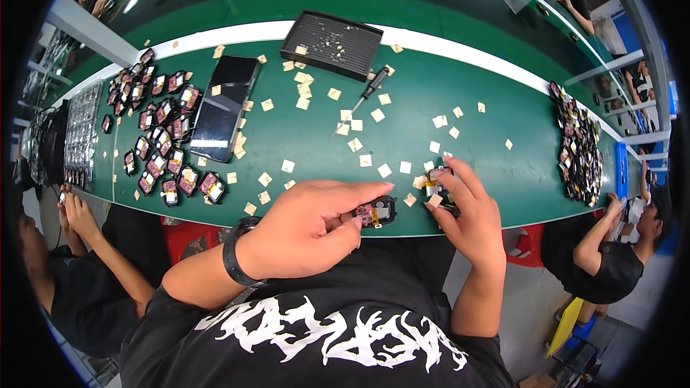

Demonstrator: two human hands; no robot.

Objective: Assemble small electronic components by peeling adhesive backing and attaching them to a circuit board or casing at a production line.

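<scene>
My left hand [316,226] is closed by the table's near edge, thumb and fingers pinching a small black device housing [385,210] with a red circuit board inside. To its right, my right hand [471,215] curls its thumb and fingers round a second small device [433,188], which shows white and yellow parts. The fingers cover much of that device. Small beige square pads [384,170] lie scattered on the green tabletop in front of both hands.
A phone-like black slab [225,104] lies left of centre, beside a cluster of open devices [164,140]. Farther back are a black tray [298,53] and a screwdriver [375,83]. More devices [578,147] are heaped at right. Co-workers sit on both sides.
</scene>
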